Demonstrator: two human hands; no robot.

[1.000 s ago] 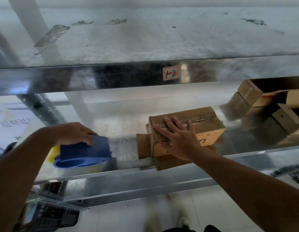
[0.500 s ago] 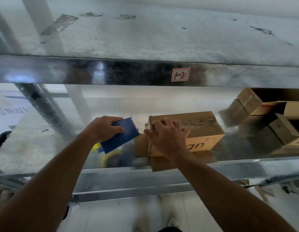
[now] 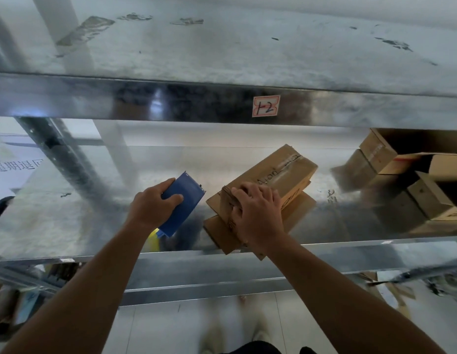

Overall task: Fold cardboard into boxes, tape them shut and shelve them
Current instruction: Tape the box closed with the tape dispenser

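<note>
Pretty much all shiny metal shelving here, kinda scuffed and reflective. The lower shelf (image 3: 56,221) sits under an upper shelf (image 3: 248,47) with a red-bordered label (image 3: 266,106) reading 12 on its front edge. Dark upright post (image 3: 61,159) on the left, pale tiled floor (image 3: 156,328) below.

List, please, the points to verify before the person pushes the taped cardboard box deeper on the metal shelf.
1. Hold on the box: ok. The right hand grips the near end of the cardboard box.
2. Top seam closed: ok. A strip of tape runs along the top; underside: cannot tell.
3. Box square to the front edge: not ok. It lies turned at an angle.
4. Room behind it: ok. The shelf shows bare metal there.
5. Way clear of the tape dispenser: ok. The left hand holds it beside the box, apart.
6. Gap to the other boxes at the right: ok.
</note>
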